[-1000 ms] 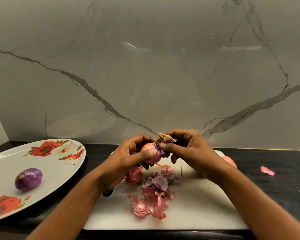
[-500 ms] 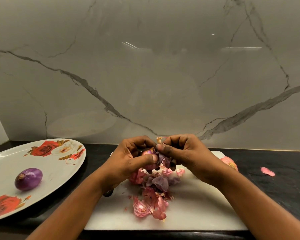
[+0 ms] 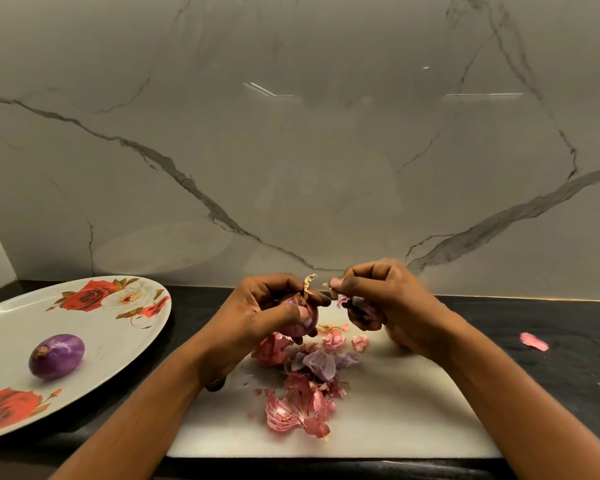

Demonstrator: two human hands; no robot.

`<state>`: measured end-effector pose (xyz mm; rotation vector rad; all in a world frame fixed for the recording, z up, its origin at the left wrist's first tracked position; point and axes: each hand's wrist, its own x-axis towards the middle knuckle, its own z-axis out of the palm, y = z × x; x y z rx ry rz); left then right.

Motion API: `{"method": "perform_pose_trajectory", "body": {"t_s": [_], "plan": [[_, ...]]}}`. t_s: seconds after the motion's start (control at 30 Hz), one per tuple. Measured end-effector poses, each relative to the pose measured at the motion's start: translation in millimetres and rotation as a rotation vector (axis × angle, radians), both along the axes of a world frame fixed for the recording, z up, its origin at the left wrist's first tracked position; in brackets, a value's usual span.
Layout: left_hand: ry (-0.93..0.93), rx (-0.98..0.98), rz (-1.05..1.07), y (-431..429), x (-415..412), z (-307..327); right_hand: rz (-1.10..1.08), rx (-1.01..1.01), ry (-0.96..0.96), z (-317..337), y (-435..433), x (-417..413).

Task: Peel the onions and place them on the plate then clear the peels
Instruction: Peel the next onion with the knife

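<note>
My left hand [image 3: 257,315] grips a partly peeled red onion [image 3: 300,322] above the white cutting board [image 3: 395,410]; a dry tan stem sticks up from its top. My right hand [image 3: 385,299] pinches a torn strip of pink peel [image 3: 343,301] just right of the onion, a small gap between the two. A pile of pink and purple peels [image 3: 305,386] lies on the board below my hands. One peeled purple onion [image 3: 57,356] rests on the floral plate [image 3: 125,327] at the left.
The board sits on a dark counter [image 3: 551,341] against a marble wall. A stray pink peel [image 3: 534,341] lies on the counter at the right. A small dark object [image 3: 217,384] shows under my left wrist.
My right hand has pulled a strip of peel off the onion and moved right, away from my left hand. More small peel bits lie on the board.
</note>
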<state>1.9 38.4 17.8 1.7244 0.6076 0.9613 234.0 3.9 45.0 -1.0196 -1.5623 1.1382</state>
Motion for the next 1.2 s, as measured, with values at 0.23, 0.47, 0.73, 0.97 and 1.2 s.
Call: {"method": "perform_pose_trajectory", "body": {"t_s": [0.23, 0.47, 0.73, 0.97, 1.2], "plan": [[-0.058, -0.055, -0.044, 2, 0, 3, -0.011, 0.098, -0.173, 1, -6, -1], [-0.019, -0.084, -0.024, 4, -1, 1, -0.080, 0.239, -0.243, -1, -5, 0], [0.060, -0.079, -0.042, 0, -1, 2, -0.019, 0.258, -0.287, -6, -4, -3], [-0.005, -0.082, -0.032, 1, -2, 1, -0.021, 0.313, -0.305, -13, 4, 0], [0.013, -0.031, 0.029, 2, -1, -2, -0.004, 0.294, -0.280, -18, 7, -6]]}}
